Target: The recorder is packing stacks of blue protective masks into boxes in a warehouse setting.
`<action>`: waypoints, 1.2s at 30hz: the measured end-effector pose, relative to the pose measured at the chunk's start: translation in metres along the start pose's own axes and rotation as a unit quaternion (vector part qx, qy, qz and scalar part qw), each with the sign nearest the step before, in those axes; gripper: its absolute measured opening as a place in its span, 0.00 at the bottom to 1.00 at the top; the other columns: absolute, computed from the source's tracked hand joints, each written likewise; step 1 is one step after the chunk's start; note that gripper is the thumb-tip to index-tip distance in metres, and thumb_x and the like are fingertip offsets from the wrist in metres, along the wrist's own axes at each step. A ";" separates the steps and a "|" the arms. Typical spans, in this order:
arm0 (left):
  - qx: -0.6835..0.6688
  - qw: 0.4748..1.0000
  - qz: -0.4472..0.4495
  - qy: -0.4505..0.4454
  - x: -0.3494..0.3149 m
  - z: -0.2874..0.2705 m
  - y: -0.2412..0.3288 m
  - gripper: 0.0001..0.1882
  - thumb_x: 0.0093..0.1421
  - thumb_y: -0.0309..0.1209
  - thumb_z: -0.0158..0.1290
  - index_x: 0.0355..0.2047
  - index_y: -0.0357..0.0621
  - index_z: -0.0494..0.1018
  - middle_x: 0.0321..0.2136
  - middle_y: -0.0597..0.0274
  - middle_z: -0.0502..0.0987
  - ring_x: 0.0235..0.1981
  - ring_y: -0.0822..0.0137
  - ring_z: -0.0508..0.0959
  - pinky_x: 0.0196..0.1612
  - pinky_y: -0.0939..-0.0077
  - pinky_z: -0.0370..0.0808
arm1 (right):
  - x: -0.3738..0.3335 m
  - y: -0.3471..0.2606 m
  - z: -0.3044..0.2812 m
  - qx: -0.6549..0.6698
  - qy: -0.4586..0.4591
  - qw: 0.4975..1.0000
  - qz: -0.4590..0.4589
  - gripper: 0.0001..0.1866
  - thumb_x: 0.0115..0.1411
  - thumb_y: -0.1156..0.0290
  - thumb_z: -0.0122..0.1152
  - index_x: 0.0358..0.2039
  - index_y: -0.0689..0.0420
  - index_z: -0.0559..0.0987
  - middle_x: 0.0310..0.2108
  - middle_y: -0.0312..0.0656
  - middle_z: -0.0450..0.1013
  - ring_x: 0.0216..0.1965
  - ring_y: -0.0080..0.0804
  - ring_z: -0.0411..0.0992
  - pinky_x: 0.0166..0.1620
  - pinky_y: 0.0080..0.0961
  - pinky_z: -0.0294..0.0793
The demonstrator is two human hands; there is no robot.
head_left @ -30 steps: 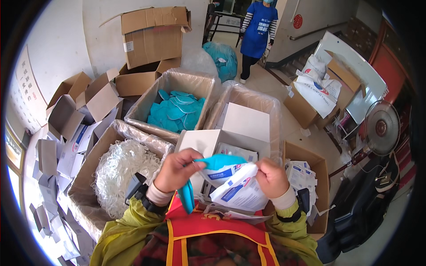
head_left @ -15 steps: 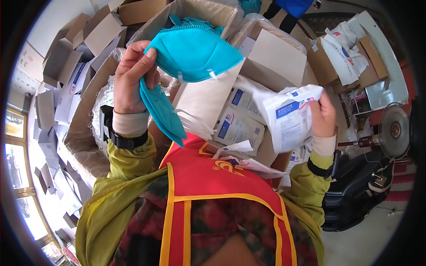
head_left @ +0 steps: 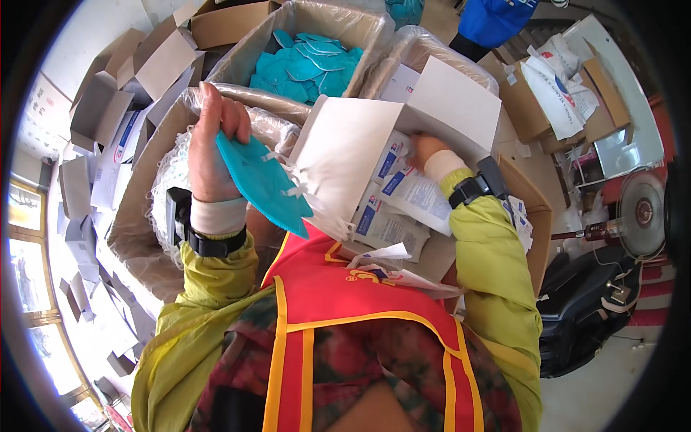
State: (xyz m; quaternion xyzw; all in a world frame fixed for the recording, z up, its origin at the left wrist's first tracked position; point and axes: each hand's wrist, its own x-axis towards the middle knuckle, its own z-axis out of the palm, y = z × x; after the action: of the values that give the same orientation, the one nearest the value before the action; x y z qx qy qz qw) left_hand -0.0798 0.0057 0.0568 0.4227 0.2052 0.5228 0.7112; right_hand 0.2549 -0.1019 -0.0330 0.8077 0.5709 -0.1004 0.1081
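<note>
My left hand (head_left: 214, 147) is raised on the left, closed on a small stack of teal folded face masks (head_left: 260, 183). White ear loops trail from the masks to the right. My right hand (head_left: 430, 153) reaches into an open white carton (head_left: 353, 133), at the upper end of a white packet (head_left: 417, 193) with a blue label. Its fingers look curled at the packet, with their tips partly hidden. Beneath and beside it lie more white packets (head_left: 385, 227) of the same kind.
A lined box (head_left: 360, 25) of loose teal masks (head_left: 309, 68) stands beyond. Left of the carton is a lined carton (head_left: 133, 230) with white straps. An opened white wrapper (head_left: 385, 253) lies near my red apron. Empty cartons (head_left: 165, 65) crowd the left; a fan (head_left: 640, 209) stands right.
My right hand has carried the packet left and down into the white carton. The wide mask raised in my left hand no longer shows apart from the stack, uncovering the mask box behind.
</note>
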 end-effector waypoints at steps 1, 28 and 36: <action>0.001 1.000 0.000 -0.001 0.001 0.003 -0.004 0.28 0.69 0.50 0.41 0.15 0.49 0.52 0.16 0.66 0.57 0.21 0.72 0.57 0.28 0.80 0.58 | 0.003 -0.003 0.003 0.001 -0.022 0.999 0.033 0.25 0.53 0.65 0.65 0.50 0.60 0.73 0.51 0.54 0.69 0.53 0.51 0.69 0.55 0.37 0.70; 0.376 0.841 0.109 -0.374 -0.034 0.096 -0.073 0.03 0.56 0.27 0.57 0.30 0.42 0.77 0.25 0.52 0.77 0.26 0.52 0.78 0.30 0.68 0.74 | -0.169 -0.037 -0.077 0.259 0.301 0.904 -0.160 0.06 0.55 0.72 0.59 0.34 0.53 0.74 0.32 0.43 0.70 0.32 0.48 0.73 0.34 0.39 0.73; 0.423 0.822 0.143 -0.354 -0.052 0.099 -0.062 0.04 0.55 0.23 0.55 0.31 0.36 0.77 0.23 0.54 0.78 0.25 0.66 0.79 0.30 0.74 0.74 | -0.169 -0.040 -0.064 0.225 0.296 0.905 -0.207 0.06 0.56 0.69 0.58 0.29 0.55 0.72 0.31 0.43 0.69 0.29 0.47 0.73 0.31 0.40 0.72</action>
State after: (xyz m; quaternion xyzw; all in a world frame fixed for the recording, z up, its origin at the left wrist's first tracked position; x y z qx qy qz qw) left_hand 0.0095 -0.0859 0.0536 0.8626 0.0780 0.2952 0.4033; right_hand 0.1637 -0.2225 0.0739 0.6669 0.6933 -0.0027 -0.2732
